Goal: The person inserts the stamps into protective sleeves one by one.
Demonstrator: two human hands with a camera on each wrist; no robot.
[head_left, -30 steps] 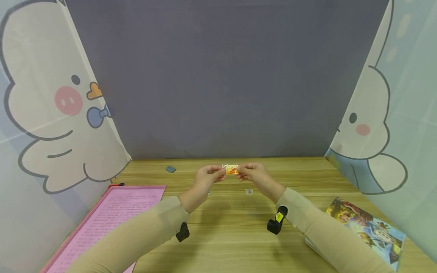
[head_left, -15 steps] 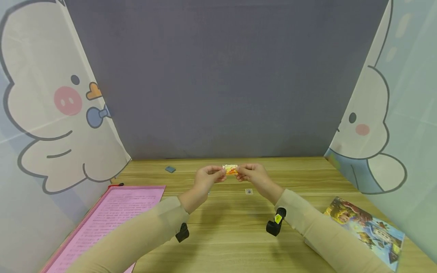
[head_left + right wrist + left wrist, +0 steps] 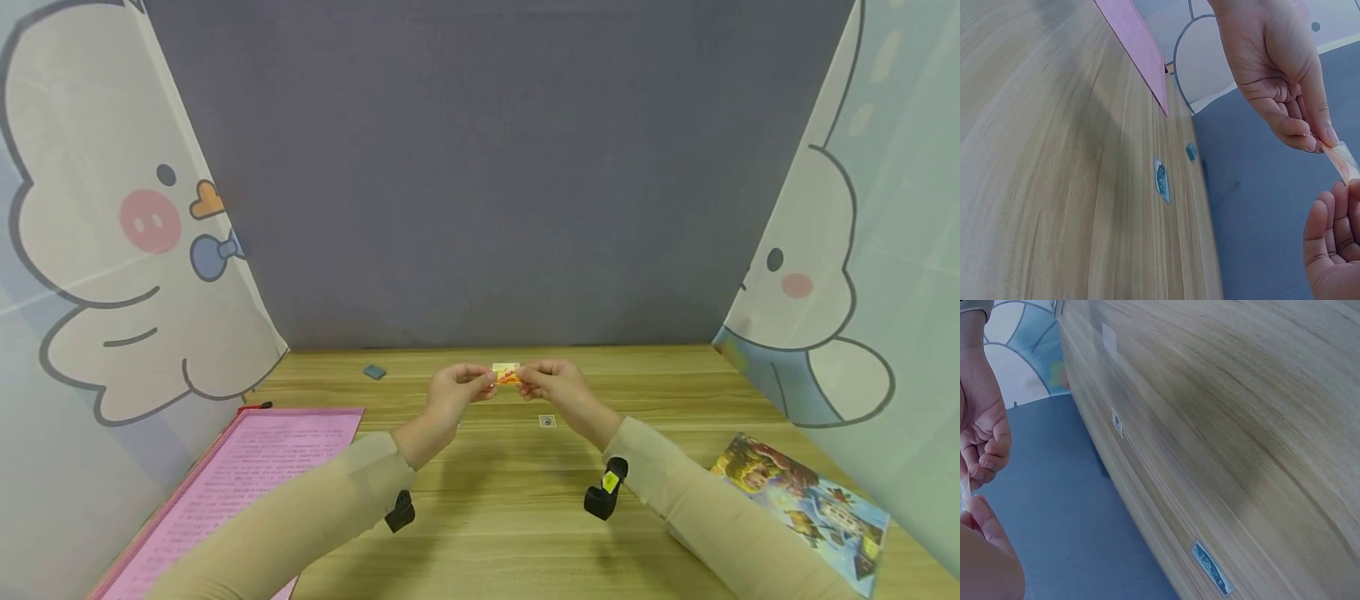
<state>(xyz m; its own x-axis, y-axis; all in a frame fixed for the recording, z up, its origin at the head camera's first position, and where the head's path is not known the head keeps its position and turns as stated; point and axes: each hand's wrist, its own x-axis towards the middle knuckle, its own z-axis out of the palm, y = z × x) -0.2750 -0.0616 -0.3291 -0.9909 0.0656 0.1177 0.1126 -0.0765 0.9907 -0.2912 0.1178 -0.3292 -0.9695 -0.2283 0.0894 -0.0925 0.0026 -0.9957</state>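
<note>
Between my two hands, raised over the far part of the table, is a small flat yellow-and-orange packet (image 3: 506,374) with a pale, see-through edge. My left hand (image 3: 454,392) pinches its left end with thumb and fingers. At the opposite end, my right hand (image 3: 561,388) pinches it the same way. The right wrist view shows the packet (image 3: 1342,161) tilted, its ends covered by fingertips. Below the hands, a small square sticker-like piece with a dark spot (image 3: 547,422) lies on the table. A bluish picture piece (image 3: 1212,567) shows in the left wrist view.
A pink folder (image 3: 292,450) with printed text lies at the left, partly under the left sleeve. Beyond it sits a small blue-grey block (image 3: 374,372). At the right is a colourful picture book (image 3: 813,508), partly covered by the right sleeve. A dark panel (image 3: 495,183) backs the table.
The packet and my right hand have shifted very slightly left. Both hands keep their pinch, and the things on the table stay where they were.
</note>
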